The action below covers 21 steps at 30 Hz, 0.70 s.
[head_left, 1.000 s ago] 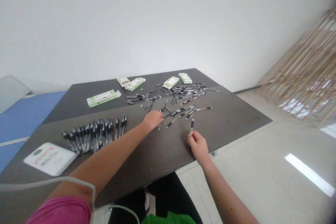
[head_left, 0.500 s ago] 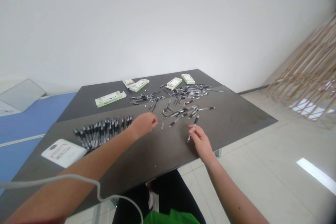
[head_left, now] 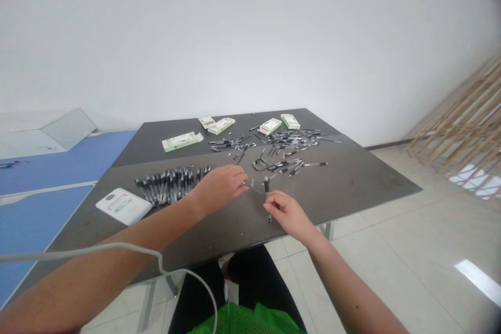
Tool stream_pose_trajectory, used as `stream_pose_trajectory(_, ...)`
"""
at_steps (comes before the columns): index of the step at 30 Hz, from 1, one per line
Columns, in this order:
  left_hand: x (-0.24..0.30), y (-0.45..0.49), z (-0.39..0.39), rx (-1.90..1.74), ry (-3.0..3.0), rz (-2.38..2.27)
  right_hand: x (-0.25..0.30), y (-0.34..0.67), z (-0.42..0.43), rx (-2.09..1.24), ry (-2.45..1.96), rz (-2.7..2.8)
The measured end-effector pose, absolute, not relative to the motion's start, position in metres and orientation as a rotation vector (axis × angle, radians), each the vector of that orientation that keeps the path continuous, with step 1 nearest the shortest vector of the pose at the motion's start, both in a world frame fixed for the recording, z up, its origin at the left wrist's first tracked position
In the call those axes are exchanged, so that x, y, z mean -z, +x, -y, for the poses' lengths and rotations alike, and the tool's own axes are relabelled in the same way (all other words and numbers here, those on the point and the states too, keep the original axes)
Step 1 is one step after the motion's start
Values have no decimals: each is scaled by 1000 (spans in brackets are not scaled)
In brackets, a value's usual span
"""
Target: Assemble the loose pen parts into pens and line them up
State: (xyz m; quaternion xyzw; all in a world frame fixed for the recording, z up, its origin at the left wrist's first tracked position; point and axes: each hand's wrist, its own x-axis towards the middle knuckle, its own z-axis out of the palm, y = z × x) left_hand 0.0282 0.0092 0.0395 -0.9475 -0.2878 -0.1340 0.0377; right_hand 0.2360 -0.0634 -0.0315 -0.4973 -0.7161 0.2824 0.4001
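My left hand (head_left: 221,186) is closed in a pinch on a thin pen refill (head_left: 252,188) that points right. My right hand (head_left: 285,211) is closed around a black pen barrel (head_left: 266,189), held nearly upright just above the dark table (head_left: 352,180). The refill's tip is close to the barrel, between the two hands. Behind them lies a scatter of loose pen parts (head_left: 285,151). To the left, a row of assembled black pens (head_left: 170,183) lies side by side.
A white flat device (head_left: 123,205) lies at the table's left near the row of pens. Several green and white boxes (head_left: 182,141) sit at the far side. A white cable (head_left: 117,255) crosses my left arm. Blue tables stand at left, a wooden rack at right.
Both hands pulled back from the pile of parts and came together near the table's front. The right hand raised the barrel upright. The left hand now holds a refill toward it.
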Motion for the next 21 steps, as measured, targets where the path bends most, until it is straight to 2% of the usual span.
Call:
stream_pose_trajectory(3, -36, 26, 7, 960, -2772, 1307, 35, 228, 73, -899, -1193, 1522)
stream_pose_trajectory(5, -30, 29, 19, 1181, -2800, 1583, 35, 220, 81, -1008, -1116, 1389)
stream_pose_trajectory(11, -15, 42, 36, 1379, -3296, 1834, 32, 198, 97, -1134, -987, 1321)
stream_pose_trajectory(18, -28, 20, 16, 2408, -2709, 2128, 27, 210, 111, -832, -1194, 1638)
stream_pose_trajectory(21, -34, 13, 12, 2605, -2630, 2124, 32, 212, 118, -624, -1360, 1827)
